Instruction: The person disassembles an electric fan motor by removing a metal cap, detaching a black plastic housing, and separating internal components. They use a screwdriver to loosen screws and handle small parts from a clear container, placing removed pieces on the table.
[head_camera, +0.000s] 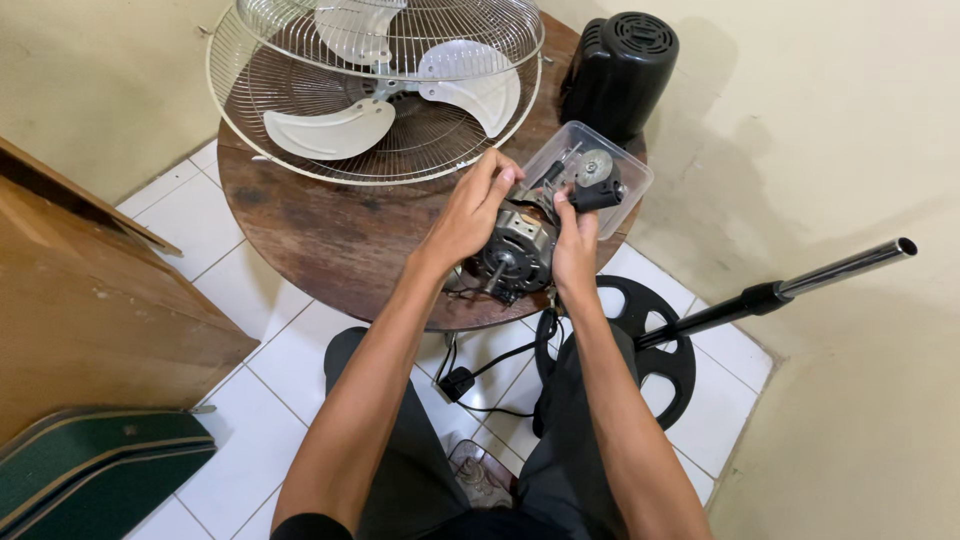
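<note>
**Closely held: fan motor at the worktop's near edge**

Right at the near rim of the round wooden worktop (330, 240), a bare fan motor (515, 255) sits with its shaft pointing back toward the person. Both hands are clamped on it: the left hand (470, 215) wraps over its top left side, fingers curled onto the housing, and the right hand (575, 245) grips the right side, thumb up against a black part at the motor's upper end. The two hands sit close together, with only the motor between them.

Just behind the motor, touching or nearly touching it, a clear plastic tub (625, 185) holds small metal parts and overhangs the worktop's right edge. Farther back, a wire fan guard (300, 140) with translucent blades (330, 130) inside covers most of the surface, leaving a bare strip of wood along the near and left sides. A black motor cover (620, 65) stands at the far right rim by the wall.

Below, a black fan base (655, 365) and its slanting pole (800, 290) crowd the tiled floor (250, 370) on the right; a wooden cabinet (90, 300) closes in the left.
</note>
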